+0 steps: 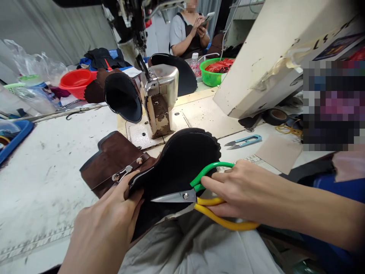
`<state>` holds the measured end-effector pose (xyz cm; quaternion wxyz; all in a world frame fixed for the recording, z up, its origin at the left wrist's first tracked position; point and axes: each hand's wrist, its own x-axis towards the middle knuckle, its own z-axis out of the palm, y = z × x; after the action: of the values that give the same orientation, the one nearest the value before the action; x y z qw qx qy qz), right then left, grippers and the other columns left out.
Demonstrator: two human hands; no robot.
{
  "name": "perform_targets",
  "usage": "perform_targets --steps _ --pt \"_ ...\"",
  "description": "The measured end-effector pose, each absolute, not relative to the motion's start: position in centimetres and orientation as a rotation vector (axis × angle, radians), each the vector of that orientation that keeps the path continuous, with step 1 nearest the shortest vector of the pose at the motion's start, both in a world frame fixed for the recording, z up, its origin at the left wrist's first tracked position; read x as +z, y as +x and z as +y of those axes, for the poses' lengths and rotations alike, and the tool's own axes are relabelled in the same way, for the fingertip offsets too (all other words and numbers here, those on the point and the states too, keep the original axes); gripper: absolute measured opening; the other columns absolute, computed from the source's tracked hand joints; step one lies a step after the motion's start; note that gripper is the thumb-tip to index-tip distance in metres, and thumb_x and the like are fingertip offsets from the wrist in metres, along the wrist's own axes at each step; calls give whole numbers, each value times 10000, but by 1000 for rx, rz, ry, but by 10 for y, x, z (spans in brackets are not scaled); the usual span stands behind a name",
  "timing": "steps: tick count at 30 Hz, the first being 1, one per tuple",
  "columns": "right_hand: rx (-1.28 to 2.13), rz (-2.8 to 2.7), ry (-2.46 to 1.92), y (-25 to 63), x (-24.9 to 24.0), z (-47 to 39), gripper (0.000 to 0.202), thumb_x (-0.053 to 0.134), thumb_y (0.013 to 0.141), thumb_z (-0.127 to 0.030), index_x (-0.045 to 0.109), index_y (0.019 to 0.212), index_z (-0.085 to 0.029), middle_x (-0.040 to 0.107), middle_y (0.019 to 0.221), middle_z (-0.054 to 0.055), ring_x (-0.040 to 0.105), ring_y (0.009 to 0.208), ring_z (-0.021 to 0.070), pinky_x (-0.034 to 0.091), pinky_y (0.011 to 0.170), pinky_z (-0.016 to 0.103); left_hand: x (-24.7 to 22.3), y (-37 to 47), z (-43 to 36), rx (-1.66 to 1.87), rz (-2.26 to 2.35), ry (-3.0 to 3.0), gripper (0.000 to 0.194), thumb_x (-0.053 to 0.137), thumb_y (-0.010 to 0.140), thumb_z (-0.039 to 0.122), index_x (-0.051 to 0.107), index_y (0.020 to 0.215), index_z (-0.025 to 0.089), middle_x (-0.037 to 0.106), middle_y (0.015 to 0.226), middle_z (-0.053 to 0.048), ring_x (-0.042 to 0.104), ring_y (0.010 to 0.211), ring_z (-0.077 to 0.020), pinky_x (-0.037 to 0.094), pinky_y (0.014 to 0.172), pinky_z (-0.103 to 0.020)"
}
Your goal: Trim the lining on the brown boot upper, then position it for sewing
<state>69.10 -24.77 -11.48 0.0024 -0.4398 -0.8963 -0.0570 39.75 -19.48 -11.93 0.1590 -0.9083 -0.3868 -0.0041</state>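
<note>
My right hand [228,190] is wrapped round the handles of a pair of scissors [175,196], one handle green and the other yellow. The metal blades point left across the black lining of a brown boot upper [185,160] and look closed. With my left hand [111,209] I grip the near edge of that upper, fingers curled over it. Its brown leather shaft, with a strap and metal snaps, lies on the table to the left. The edge of the lining at upper right is notched. My left fingertips are partly hidden by the material.
Beyond the upper stands a sewing machine [159,99] with another boot upper [122,95] beside its post. Blue thread snips [243,141] and black tape [275,116] lie to the right. Red [75,82] and green [209,76] baskets stand behind. A person [189,32] holds a phone.
</note>
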Motion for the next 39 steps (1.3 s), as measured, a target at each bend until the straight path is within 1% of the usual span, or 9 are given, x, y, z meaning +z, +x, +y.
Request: perform_targets --steps 4,8,14,18,21,24,28,31,39 --pt "77 -2623 -1566 688 -124 -258 319 782 782 -410 530 731 -221 628 613 -46 528 453 146 146 500 308 -121 395 -196 -10 -1034 -2616 358 409 989 271 766 1013 251 719 1152 -48 657 573 -120 433 342 -185" --pt "116 -2546 -1564 684 -128 -263 300 823 742 -386 577 750 -215 639 617 -47 565 476 156 175 502 298 -122 395 -201 -41 -1009 -2579 408 398 1002 260 785 875 233 741 1129 -41 668 574 -134 438 340 -206" --pt "48 -2560 -1535 680 -131 -262 315 825 748 -413 588 753 -205 620 590 -37 523 454 149 138 505 291 -125 394 -205 -118 -1031 -2561 413 397 1023 264 806 969 254 763 1048 -38 694 588 -142 444 375 -224" --pt "-8 -2590 -1485 678 -130 -262 319 792 793 -436 580 758 -201 614 600 -34 509 471 135 121 519 292 -126 390 -206 -58 -979 -2588 434 390 1015 221 811 932 286 745 1193 -7 683 574 -120 447 395 -223" --pt "-1 -2562 -1499 679 -130 -266 317 794 796 -438 588 768 -200 612 602 -33 510 479 137 129 522 297 -126 387 -206 -85 -976 -2604 427 401 1008 224 802 884 304 754 1150 10 667 558 -112 447 401 -213" --pt "74 -2498 -1579 678 -131 -272 306 816 764 -402 589 752 -197 612 602 -36 507 482 137 157 523 291 -124 387 -206 -106 -970 -2567 390 427 1008 262 794 875 258 761 1036 -24 675 556 -136 450 384 -228" --pt "127 -2401 -1633 673 -134 -280 275 792 765 -363 577 735 -195 595 594 -43 473 473 135 149 510 289 -122 389 -205 -13 -931 -2583 323 446 984 202 767 964 217 723 1124 -64 687 577 -156 463 379 -256" --pt "116 -2389 -1662 665 -135 -285 218 773 763 -316 596 763 -190 625 618 -25 518 502 160 125 513 297 -120 390 -204 54 -942 -2596 297 445 976 183 736 1018 217 702 1144 -75 674 559 -150 474 395 -261" --pt "203 -2185 -1972 619 -134 -304 192 711 797 -309 656 927 -179 701 757 60 654 636 244 93 542 324 -108 419 -221 42 -986 -2484 322 414 963 160 728 1013 206 673 927 -59 605 445 -160 445 368 -267"
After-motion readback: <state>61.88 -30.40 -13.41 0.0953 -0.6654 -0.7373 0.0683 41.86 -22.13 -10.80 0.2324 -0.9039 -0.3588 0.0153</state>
